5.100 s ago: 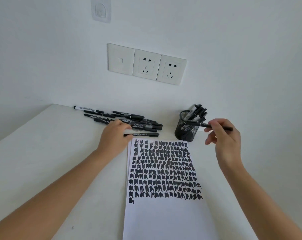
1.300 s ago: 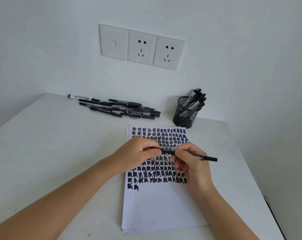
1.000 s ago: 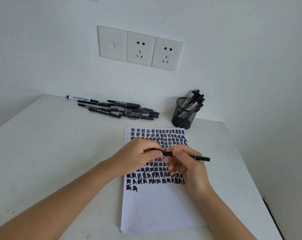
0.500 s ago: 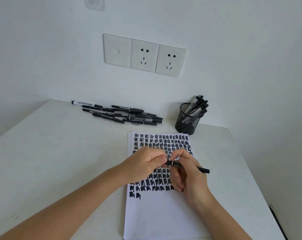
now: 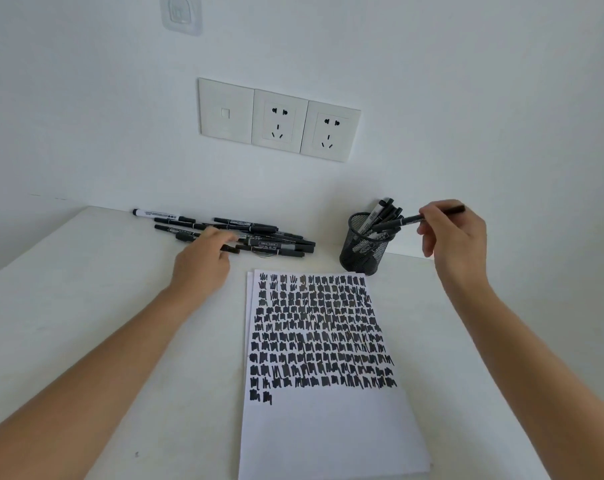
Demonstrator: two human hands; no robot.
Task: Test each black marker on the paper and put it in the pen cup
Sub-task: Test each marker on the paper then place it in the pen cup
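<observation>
My right hand (image 5: 454,240) pinches a black marker (image 5: 397,221) by its back end, and the marker's front end reaches over the rim of the black mesh pen cup (image 5: 361,251). The cup holds several markers. My left hand (image 5: 200,265) lies at the near edge of the pile of black markers (image 5: 276,242) by the wall. Its fingers curl on one black marker (image 5: 232,250), whose end sticks out to the right. The paper (image 5: 328,427) lies between my arms, its upper part covered with rows of black scribbles.
A white-barrelled marker (image 5: 155,213) lies at the pile's far left end. Wall sockets (image 5: 280,123) sit above the white table (image 5: 68,306), with a clear adhesive hook (image 5: 181,12) higher up. The cup stands near the wall, just beyond the paper's top right corner.
Both hands have left the paper, where they held one marker together. My right hand carried that marker up to the cup. My left hand moved to the pile by the wall.
</observation>
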